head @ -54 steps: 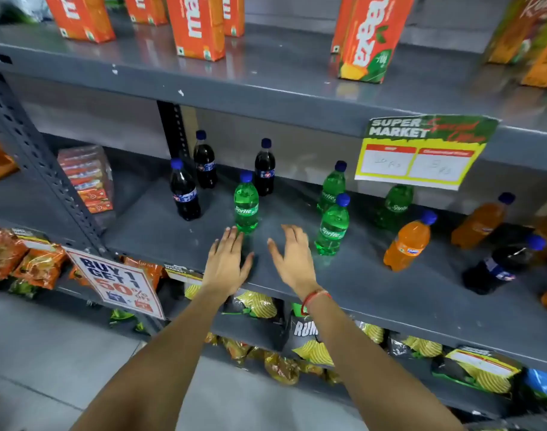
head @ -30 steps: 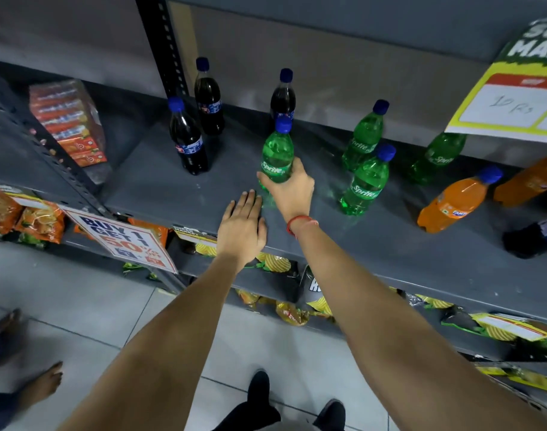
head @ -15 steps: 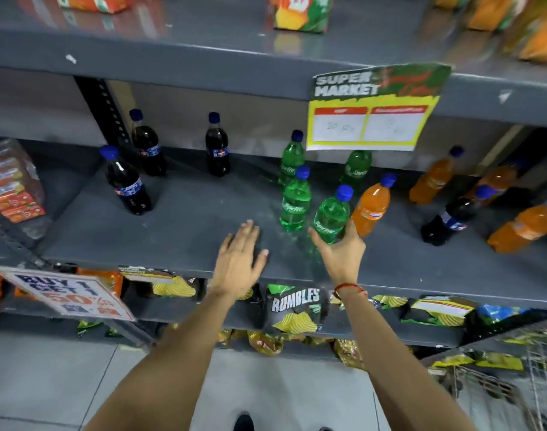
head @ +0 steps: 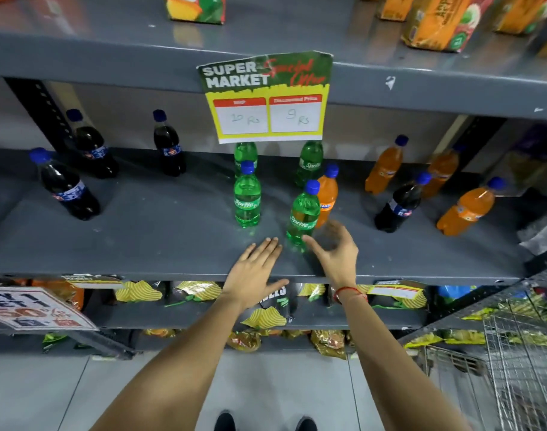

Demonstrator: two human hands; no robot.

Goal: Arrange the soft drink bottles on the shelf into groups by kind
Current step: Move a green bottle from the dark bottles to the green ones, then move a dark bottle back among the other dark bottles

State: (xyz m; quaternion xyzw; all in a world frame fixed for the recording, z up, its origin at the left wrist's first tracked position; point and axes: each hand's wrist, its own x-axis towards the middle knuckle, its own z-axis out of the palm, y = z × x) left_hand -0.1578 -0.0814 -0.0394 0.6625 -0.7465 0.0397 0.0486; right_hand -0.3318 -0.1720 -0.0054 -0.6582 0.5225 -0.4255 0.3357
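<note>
The right hand (head: 336, 255) is spread open and holds nothing; its fingers are blurred. It hangs over the near edge of the shelf (head: 160, 241), and its thumb points toward the base of the nearest green bottle (head: 302, 214), which stands upright just beyond and a little to the left of the palm. I cannot tell if the thumb touches the bottle. The left hand (head: 255, 270) lies flat on the shelf edge with the fingers together and straight, also empty, just left of that bottle and apart from it.

An orange bottle (head: 327, 195) stands just behind the nearest green bottle on its right side, very close or touching. A second green bottle (head: 247, 197) stands to the left, and two more green ones (head: 311, 163) are farther back, partly hidden by the price sign (head: 267, 98) that hangs from the upper shelf. Three dark cola bottles (head: 67, 188) stand at the far left. At the right, a dark bottle (head: 399, 205) stands among three other orange bottles (head: 466, 208).
</note>
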